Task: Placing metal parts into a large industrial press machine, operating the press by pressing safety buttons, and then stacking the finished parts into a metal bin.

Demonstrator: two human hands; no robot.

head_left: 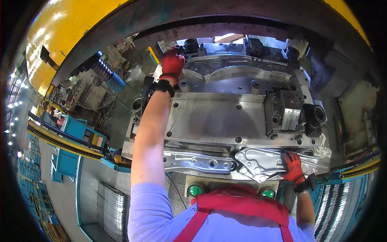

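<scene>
My left arm stretches to the far left corner of the steel die (pixel 209 115). There my left hand (pixel 173 64), in a red glove with a black wristband, is closed beside a dark cylindrical post (pixel 191 45); whatever its curled fingers hold is hidden. At the near right, my gloved right hand (pixel 293 169) lies with fingers outstretched on a silver stamped metal part (pixel 258 163) with round holes and raised ribs. That part rests along the die's front edge. To its left lies a long, narrow stamped metal part (pixel 193 161). A curved forming section (pixel 238 71) runs across the back of the die.
The dark press frame (pixel 217 20) arches overhead. A steel block (pixel 286 111) rises at the die's right. Two green buttons (pixel 196 190) sit before my body. Stacked metal parts stand at lower left (pixel 111 209) and lower right. A fan (pixel 94 90) stands at the left.
</scene>
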